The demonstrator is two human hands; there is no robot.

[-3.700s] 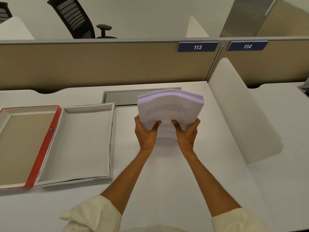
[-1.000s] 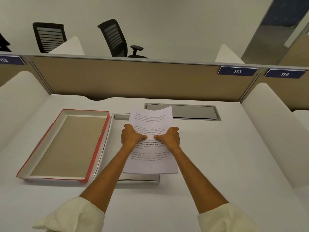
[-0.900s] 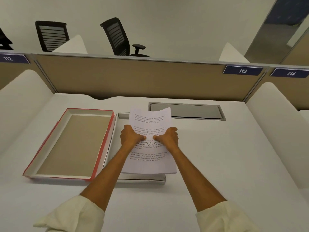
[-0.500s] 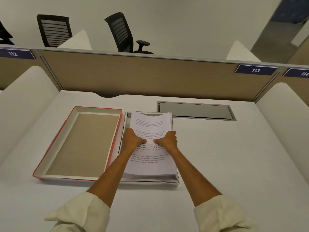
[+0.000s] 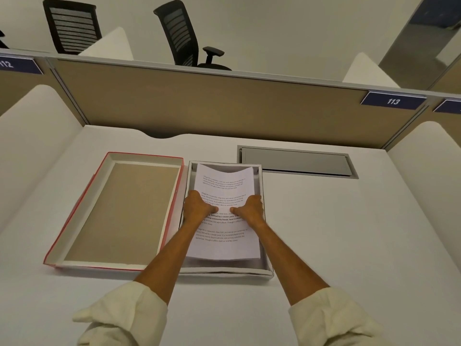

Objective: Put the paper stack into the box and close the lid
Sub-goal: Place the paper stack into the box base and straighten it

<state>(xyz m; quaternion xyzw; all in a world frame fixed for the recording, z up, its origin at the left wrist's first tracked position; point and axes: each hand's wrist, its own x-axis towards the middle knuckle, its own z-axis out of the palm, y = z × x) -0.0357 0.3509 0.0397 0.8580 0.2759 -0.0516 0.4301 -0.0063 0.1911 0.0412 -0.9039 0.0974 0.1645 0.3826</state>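
Note:
A white printed paper stack (image 5: 224, 242) lies inside the open white box (image 5: 225, 270) at the desk's middle, its far end bowed slightly upward. My left hand (image 5: 197, 207) grips the stack's left edge and my right hand (image 5: 250, 208) grips its right edge, thumbs on top near the centre. The red-edged lid (image 5: 82, 208) lies open, inside up, joined along the box's left side.
A grey metal cable hatch (image 5: 296, 162) sits flush in the desk behind the box to the right. White curved dividers (image 5: 429, 176) flank the desk, and a tan partition (image 5: 199, 106) closes off the back. Two black chairs stand beyond it.
Both hands carried the stack from the right to over the box and lowered it in. It now sits down between the box walls.

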